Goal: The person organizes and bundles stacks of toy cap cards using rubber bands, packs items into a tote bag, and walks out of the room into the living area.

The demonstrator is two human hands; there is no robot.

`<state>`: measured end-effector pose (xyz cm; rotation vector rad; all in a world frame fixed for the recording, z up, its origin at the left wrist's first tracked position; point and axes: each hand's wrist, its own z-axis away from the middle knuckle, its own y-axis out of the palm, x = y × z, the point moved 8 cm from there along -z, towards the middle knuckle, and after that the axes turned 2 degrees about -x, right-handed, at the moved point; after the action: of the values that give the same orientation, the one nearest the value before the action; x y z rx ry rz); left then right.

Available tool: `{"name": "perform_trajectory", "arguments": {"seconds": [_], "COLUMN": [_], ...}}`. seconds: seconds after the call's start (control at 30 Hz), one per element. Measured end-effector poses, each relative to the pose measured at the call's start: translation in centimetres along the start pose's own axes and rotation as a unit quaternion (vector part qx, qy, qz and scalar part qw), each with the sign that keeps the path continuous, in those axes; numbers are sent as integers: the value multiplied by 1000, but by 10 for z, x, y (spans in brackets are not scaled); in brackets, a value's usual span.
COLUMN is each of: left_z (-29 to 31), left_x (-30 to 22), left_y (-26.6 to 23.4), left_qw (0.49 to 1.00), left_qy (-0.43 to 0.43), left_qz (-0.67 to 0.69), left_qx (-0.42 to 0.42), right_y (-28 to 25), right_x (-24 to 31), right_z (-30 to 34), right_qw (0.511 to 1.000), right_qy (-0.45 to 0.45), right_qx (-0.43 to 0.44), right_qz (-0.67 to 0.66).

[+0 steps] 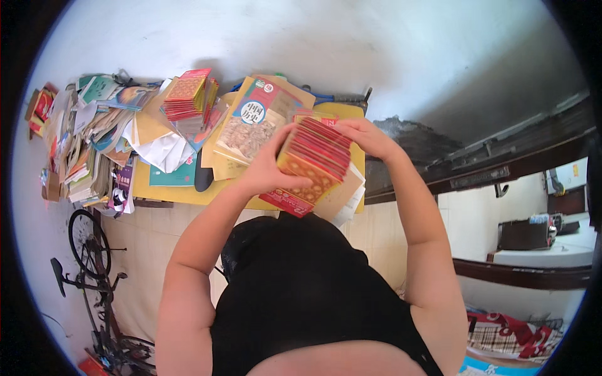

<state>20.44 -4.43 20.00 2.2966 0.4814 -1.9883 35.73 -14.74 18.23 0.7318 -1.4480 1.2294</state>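
A thick stack of thin red and gold patterned packets (316, 153) is between my hands above the table's front part. My left hand (271, 168) grips its left side, with the thumb across the gold front face. At the stack's far right corner, my right hand (369, 136) has its fingers closed against the edge; the fingertips are partly hidden. Under the stack's lower end shows a red packet (288, 203), and behind it lies another red and gold piece (321, 117). A textbook (251, 119) with a picture cover lies just left of my left hand.
On the yellow table (232, 196), a second stack of red and gold packets (188, 100) stands back left. Piled papers and books (94, 141) crowd the left end, near crumpled white paper (160, 144). A bicycle (94, 276) leans at lower left; a dark door (483, 169) is right.
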Motion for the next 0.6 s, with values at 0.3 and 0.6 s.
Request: {"name": "perform_trajectory", "arguments": {"seconds": [0.3,0.6], "left_z": [0,10], "left_x": [22,34], "left_y": [-31,-39], "left_qw": [931,959], "left_qy": [-104,-108], "left_qz": [338,222], "left_qx": [-94,-141], "right_y": [21,36], "right_x": [26,32], "right_z": [5,2], "right_qw": [946,961], "right_qy": [-202,-123], "right_qx": [-52,-98], "right_qz": [-248,-227]}}
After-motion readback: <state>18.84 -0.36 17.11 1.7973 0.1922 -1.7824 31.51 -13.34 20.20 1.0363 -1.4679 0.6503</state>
